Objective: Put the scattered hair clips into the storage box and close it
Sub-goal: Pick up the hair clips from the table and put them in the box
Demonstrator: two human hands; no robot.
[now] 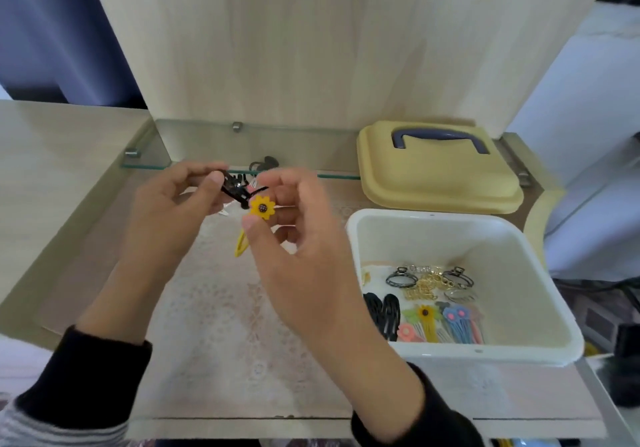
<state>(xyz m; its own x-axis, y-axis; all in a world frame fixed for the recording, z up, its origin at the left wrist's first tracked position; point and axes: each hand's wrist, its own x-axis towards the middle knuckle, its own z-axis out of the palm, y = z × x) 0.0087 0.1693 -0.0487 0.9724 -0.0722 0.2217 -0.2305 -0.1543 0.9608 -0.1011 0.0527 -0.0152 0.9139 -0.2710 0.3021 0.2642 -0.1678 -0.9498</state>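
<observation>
Spanning a pale wood dresser top [69, 156] (lace mat, glass shelf behind), both hands work above it. Right hand [304, 259] pinches a sunflower clip [254, 220], long axis hanging downward; left hand [173, 211] grips a black clip [235, 185]. White box [540, 294] sits open, right.

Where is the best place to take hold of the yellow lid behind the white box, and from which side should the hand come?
Probably the dark blue handle on top of the yellow lid. The lid lies top up behind the storage box, so the handle arches free above it, leaving room for fingers underneath. Come from above and wrap the bar; the rounded, low edges offer less grip.
</observation>
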